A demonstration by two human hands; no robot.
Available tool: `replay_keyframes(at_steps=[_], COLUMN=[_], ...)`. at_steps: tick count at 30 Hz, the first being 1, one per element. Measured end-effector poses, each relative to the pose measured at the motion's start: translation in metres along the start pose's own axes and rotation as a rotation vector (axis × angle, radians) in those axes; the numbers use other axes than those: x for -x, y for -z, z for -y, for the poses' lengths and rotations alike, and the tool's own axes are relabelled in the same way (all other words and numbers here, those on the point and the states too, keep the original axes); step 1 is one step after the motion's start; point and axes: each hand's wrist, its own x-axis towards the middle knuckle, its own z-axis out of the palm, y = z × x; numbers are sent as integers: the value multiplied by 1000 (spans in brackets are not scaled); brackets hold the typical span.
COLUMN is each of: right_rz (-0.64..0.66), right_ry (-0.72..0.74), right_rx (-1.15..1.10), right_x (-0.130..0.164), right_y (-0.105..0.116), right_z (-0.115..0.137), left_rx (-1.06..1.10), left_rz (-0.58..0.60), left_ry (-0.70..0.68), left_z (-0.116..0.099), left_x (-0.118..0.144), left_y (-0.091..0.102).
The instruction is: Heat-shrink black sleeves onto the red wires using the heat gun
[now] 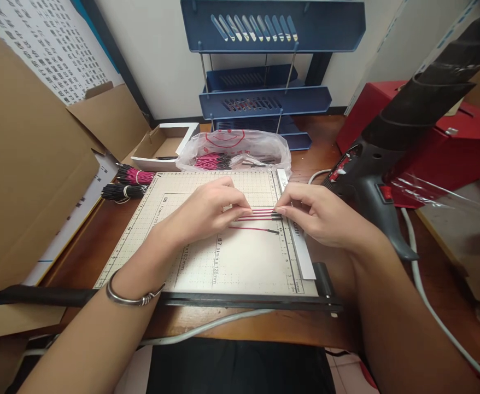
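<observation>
A brown cardboard box [22, 153] fills the left side of the frame, and a pale gridded cutting board [244, 262] takes up the middle of a wooden desk [248, 328]. A blue rack [264, 102] stands at upper centre, and a black handheld tool [381, 164] leans at upper right, in front of a red box [428, 131]. Just beyond the board's far edge sits a clear plastic bag [260, 143] with more pink and black pieces inside. The left hand [213, 205] comes in from lower left, the right hand [320, 213] from lower right, and they face each other above the board's right half. Between them lie a few pink wires [262, 210], long axis running left to right across the frame: the left hand has thumb and forefinger pinched on them, while the right, nearer their dark ends, closes its thumb and forefinger there, beside a white strip [301, 257] along the board's right edge. The wires look thin, straight and roughly parallel, with black tips. A separate pink wire [250, 229] lies lower in the frame, slightly slanted; its left end is hidden by the left hand.
</observation>
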Motion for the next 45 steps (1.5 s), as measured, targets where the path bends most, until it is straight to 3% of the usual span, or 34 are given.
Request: replay_keyframes(at_steps=[11, 29, 33, 36, 39, 45], right_rz=[-10, -5, -37, -113, -197, -254], right_ry=[4, 19, 9, 12, 32, 83], right_rx=[5, 32, 32, 34, 42, 58], right_x=[0, 2, 1, 0, -1, -3], right_y=[1, 3, -1, -4, -6, -9], right_z=[1, 3, 2, 0, -1, 2], left_rx=[39, 132, 112, 51, 2, -30], left_rz=[-9, 72, 9, -88, -111, -205], left_ry=[-34, -8, 17, 64, 105, 21], left_z=[-1, -1, 3, 7, 10, 8], left_x=[0, 1, 4, 7, 8, 6], left_y=[1, 4, 7, 9, 10, 6])
